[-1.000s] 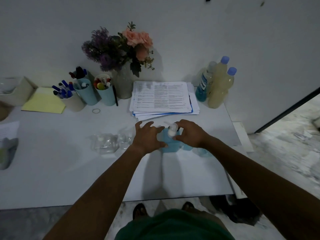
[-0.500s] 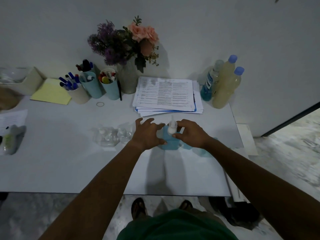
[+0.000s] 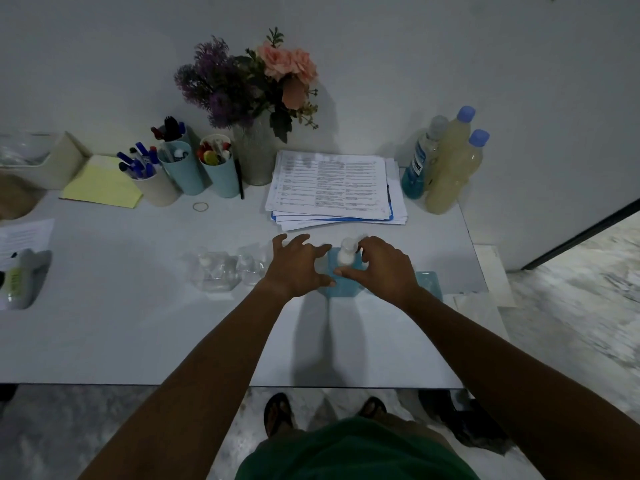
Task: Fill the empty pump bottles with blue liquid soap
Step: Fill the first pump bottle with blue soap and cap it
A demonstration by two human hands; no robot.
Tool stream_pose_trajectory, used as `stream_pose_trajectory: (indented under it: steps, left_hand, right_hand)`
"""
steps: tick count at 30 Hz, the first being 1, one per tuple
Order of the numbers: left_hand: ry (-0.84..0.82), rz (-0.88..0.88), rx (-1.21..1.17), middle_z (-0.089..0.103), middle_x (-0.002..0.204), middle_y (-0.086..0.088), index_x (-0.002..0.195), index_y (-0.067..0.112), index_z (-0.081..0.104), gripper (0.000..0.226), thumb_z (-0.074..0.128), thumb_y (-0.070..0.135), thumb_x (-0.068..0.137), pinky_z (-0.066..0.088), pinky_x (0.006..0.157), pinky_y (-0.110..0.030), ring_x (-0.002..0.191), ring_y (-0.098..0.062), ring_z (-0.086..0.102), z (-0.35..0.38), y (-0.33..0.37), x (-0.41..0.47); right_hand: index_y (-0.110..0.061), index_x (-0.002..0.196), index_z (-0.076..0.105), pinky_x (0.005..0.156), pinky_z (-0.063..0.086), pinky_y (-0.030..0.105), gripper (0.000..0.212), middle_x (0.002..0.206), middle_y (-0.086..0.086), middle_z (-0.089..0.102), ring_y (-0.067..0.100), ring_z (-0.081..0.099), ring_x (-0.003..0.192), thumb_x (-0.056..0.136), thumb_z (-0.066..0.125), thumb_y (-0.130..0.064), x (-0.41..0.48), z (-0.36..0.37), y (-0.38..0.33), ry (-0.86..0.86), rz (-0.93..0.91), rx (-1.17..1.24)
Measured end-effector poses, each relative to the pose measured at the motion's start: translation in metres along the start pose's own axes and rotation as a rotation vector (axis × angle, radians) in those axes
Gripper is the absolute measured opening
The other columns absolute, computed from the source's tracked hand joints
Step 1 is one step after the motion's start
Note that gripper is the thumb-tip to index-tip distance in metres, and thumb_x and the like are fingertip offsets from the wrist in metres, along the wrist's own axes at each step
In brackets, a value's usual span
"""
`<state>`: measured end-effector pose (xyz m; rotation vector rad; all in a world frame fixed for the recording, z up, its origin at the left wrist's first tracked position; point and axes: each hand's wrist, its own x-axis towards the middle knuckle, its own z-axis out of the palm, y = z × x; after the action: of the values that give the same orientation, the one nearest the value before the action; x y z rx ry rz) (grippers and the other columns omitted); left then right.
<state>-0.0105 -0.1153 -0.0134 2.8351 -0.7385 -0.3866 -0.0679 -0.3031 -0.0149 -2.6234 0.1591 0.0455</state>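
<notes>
A pump bottle filled with blue soap (image 3: 341, 284) stands mid-table, its white pump head (image 3: 346, 252) on top. My left hand (image 3: 296, 266) grips the bottle's left side, fingers spread over it. My right hand (image 3: 381, 268) has its fingers around the pump head and collar. Two empty clear pump bottles (image 3: 216, 271) (image 3: 249, 266) stand just left of my left hand. Another blue-filled bottle (image 3: 429, 282) sits behind my right wrist, partly hidden. A mouthwash-type bottle with blue liquid (image 3: 417, 168) stands at the back right.
Stacked papers (image 3: 332, 188) lie right behind the bottle. Two yellowish bottles (image 3: 450, 171) with blue caps stand at the back right corner. Pen cups (image 3: 194, 168), a flower vase (image 3: 254, 154), a yellow pad (image 3: 100, 183) and a rubber band (image 3: 201, 206) line the back. The table's right edge (image 3: 474, 258) is close.
My hands stay on the blue bottle and pump head; the right fingers shift slightly around the pump. The view has drifted a little, so everything sits slightly further right in the picture.
</notes>
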Motion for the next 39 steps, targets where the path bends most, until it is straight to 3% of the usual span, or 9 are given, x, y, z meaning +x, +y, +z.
stream_pose_trajectory:
  steps: [6,9,11,14,19,24,29,35,39]
  left_hand:
    - [-0.018,0.002,-0.016,0.051,0.145,-0.003,0.146,0.034,0.040,0.075,0.063,0.064,0.081,0.007,0.114,-0.046,0.146,-0.018,0.024,-0.002,0.001,-0.001]
    - [-0.021,0.005,-0.021,0.051,0.145,-0.003,0.147,0.034,0.039,0.075,0.063,0.063,0.082,0.007,0.115,-0.046,0.146,-0.018,0.024,-0.002,0.001,-0.001]
    - [-0.023,0.010,-0.016,0.051,0.145,-0.002,0.147,0.034,0.039,0.075,0.063,0.063,0.082,0.007,0.115,-0.046,0.146,-0.017,0.024,-0.004,0.002,-0.001]
    - [-0.020,0.008,-0.015,0.051,0.146,-0.003,0.146,0.034,0.040,0.075,0.064,0.063,0.081,0.007,0.114,-0.046,0.147,-0.017,0.023,-0.005,0.002,-0.002]
    - [-0.026,0.008,0.011,0.051,0.145,0.000,0.146,0.035,0.039,0.075,0.061,0.066,0.081,0.008,0.114,-0.046,0.146,-0.016,0.024,-0.004,0.002,-0.002]
    - [-0.016,0.019,0.019,0.051,0.145,0.001,0.146,0.035,0.040,0.076,0.062,0.066,0.080,0.008,0.114,-0.045,0.146,-0.015,0.023,-0.004,0.000,-0.001]
    - [-0.026,0.014,0.025,0.054,0.142,-0.001,0.146,0.035,0.040,0.076,0.062,0.066,0.080,0.008,0.114,-0.046,0.146,-0.016,0.023,-0.006,0.001,0.001]
    - [-0.034,0.007,0.003,0.056,0.141,0.001,0.145,0.035,0.041,0.077,0.062,0.068,0.079,0.008,0.114,-0.048,0.146,-0.017,0.024,-0.003,-0.001,0.004]
    - [-0.034,0.001,-0.015,0.054,0.142,0.002,0.145,0.036,0.040,0.077,0.062,0.068,0.079,0.008,0.114,-0.047,0.146,-0.017,0.024,-0.001,-0.002,0.003]
  right_hand:
    - [-0.026,0.140,0.049,0.095,0.048,0.036,0.064,0.125,0.003,0.051,0.012,0.044,0.109,0.084,0.069,-0.049,-0.006,0.014,0.016,-0.100,0.024,0.365]
    - [-0.033,0.137,0.053,0.100,0.041,0.041,0.069,0.120,0.001,0.053,0.014,0.041,0.112,0.077,0.060,-0.067,-0.003,0.021,0.016,-0.083,0.051,0.379]
    - [-0.028,0.131,0.059,0.102,0.039,0.041,0.061,0.121,0.001,0.054,0.019,0.043,0.115,0.078,0.070,-0.057,-0.003,0.020,0.013,-0.036,0.098,0.396]
    - [-0.022,0.117,0.062,0.097,0.040,0.037,0.052,0.113,-0.003,0.055,0.019,0.045,0.112,0.072,0.084,-0.038,-0.005,0.018,0.004,0.089,0.180,0.446]
    - [-0.028,0.096,0.052,0.086,0.044,0.033,0.052,0.091,-0.011,0.043,0.021,0.051,0.100,0.062,0.089,-0.042,0.000,0.024,-0.013,0.136,0.260,0.442]
    - [-0.037,0.121,0.055,0.092,0.038,0.038,0.063,0.099,-0.028,0.054,0.016,0.048,0.104,0.067,0.087,-0.039,-0.003,0.014,-0.003,0.081,0.086,0.399]
    - [-0.030,0.126,0.060,0.101,0.037,0.052,0.048,0.125,-0.008,0.063,0.020,0.047,0.113,0.081,0.076,-0.034,0.002,0.006,0.009,-0.038,0.017,0.371]
    - [-0.024,0.101,0.058,0.083,0.039,0.036,0.041,0.100,-0.009,0.062,0.014,0.050,0.092,0.073,0.083,-0.042,0.003,0.009,0.000,0.068,0.027,0.257]
    - [-0.025,0.115,0.059,0.088,0.038,0.037,0.047,0.110,-0.008,0.063,0.013,0.048,0.097,0.076,0.081,-0.040,0.003,0.009,0.002,0.039,-0.014,0.229]
